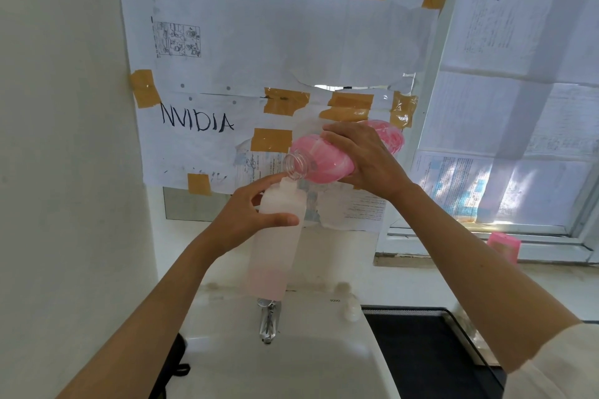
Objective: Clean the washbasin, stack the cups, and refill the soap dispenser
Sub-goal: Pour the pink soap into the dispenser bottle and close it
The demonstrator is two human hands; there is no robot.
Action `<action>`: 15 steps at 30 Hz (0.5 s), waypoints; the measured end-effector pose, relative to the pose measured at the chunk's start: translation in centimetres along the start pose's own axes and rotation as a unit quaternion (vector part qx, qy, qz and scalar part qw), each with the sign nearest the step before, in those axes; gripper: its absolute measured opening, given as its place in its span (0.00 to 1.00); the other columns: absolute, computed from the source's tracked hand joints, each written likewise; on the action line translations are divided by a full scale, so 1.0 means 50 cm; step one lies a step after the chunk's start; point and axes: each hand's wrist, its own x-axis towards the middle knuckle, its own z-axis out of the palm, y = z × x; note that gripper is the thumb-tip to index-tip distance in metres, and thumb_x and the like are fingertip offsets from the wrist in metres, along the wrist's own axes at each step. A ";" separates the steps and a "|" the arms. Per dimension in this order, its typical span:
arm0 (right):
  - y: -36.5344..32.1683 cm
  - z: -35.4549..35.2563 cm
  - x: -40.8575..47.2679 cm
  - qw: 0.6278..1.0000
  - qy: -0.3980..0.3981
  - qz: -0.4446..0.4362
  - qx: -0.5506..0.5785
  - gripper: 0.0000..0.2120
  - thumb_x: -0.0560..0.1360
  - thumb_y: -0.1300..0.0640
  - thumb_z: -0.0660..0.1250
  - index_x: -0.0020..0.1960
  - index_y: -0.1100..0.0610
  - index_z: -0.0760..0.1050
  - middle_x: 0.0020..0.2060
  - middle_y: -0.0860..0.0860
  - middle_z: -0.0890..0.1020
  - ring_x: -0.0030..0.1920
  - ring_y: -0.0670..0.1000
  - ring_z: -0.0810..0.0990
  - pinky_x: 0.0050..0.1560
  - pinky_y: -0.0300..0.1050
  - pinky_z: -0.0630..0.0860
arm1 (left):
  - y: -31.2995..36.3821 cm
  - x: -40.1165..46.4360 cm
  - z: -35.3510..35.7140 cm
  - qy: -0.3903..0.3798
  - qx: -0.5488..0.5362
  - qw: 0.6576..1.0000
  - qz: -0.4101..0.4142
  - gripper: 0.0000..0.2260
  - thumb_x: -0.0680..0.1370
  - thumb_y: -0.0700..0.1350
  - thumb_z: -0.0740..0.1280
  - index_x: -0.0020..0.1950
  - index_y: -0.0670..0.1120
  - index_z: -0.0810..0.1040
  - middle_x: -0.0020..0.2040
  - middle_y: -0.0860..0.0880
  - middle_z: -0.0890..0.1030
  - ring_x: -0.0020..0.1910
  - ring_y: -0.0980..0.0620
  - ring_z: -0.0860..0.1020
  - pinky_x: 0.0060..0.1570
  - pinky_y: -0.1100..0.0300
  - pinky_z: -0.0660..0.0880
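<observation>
A white washbasin (291, 366) under a paper-covered wall, with both hands raised over it, pouring pink soap.

Nearest, the basin's front edge is cut off by the frame, and a chrome tap (267, 322) stands at its back rim beside a small clear cap (351, 309) that is hard to make out. Above the tap, the left hand (249, 220) wraps thumb and fingers around a frosted soap dispenser (275, 243) held upright; its base shows a faint pink layer. The right hand (363, 159) grips a tilted clear bottle (324, 160) of pink liquid, its open mouth touching the dispenser's neck; the hand hides the bottle's middle. Farther right, a pink object (504, 244) on the window sill is blurred. Behind, taped sheets (275, 42) cover the wall.
</observation>
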 end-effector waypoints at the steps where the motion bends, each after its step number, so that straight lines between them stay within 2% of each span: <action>1: 0.000 0.001 0.000 1.000 -0.001 0.000 -0.001 0.31 0.68 0.43 0.66 0.65 0.56 0.63 0.60 0.62 0.76 0.62 0.56 0.67 0.60 0.58 0.68 | 0.000 -0.001 0.000 0.000 -0.001 1.000 0.000 0.28 0.62 0.48 0.78 0.53 0.68 0.68 0.52 0.65 0.75 0.49 0.63 0.77 0.40 0.72 0.76; 4: -0.002 0.001 0.001 1.000 -0.003 0.001 0.001 0.31 0.68 0.42 0.66 0.65 0.56 0.63 0.59 0.63 0.76 0.62 0.56 0.67 0.60 0.58 0.68 | -0.002 0.000 0.001 0.004 -0.002 1.000 0.001 0.27 0.65 0.43 0.75 0.54 0.67 0.68 0.51 0.64 0.75 0.49 0.62 0.77 0.39 0.71 0.76; 8: -0.005 -0.001 0.003 1.000 -0.003 -0.001 0.005 0.31 0.68 0.43 0.66 0.64 0.56 0.63 0.59 0.63 0.76 0.61 0.56 0.67 0.60 0.59 0.68 | -0.006 0.000 0.000 0.003 -0.001 1.000 0.004 0.27 0.64 0.46 0.75 0.56 0.67 0.68 0.53 0.63 0.76 0.51 0.60 0.77 0.42 0.69 0.78; 13: -0.008 -0.002 0.002 1.000 0.003 -0.003 0.003 0.33 0.65 0.47 0.73 0.64 0.56 0.63 0.58 0.63 0.77 0.61 0.56 0.67 0.59 0.60 0.69 | -0.006 0.000 0.000 0.005 -0.002 1.000 0.009 0.27 0.66 0.42 0.75 0.54 0.66 0.69 0.51 0.64 0.76 0.44 0.70 0.78 0.38 0.71 0.77; 15: -0.009 -0.002 0.003 1.000 0.004 -0.004 0.003 0.33 0.65 0.47 0.73 0.64 0.56 0.63 0.58 0.63 0.77 0.61 0.56 0.67 0.59 0.60 0.69 | -0.006 0.001 0.000 0.007 0.000 1.000 0.009 0.27 0.66 0.41 0.75 0.54 0.66 0.69 0.50 0.64 0.76 0.43 0.71 0.78 0.38 0.72 0.76</action>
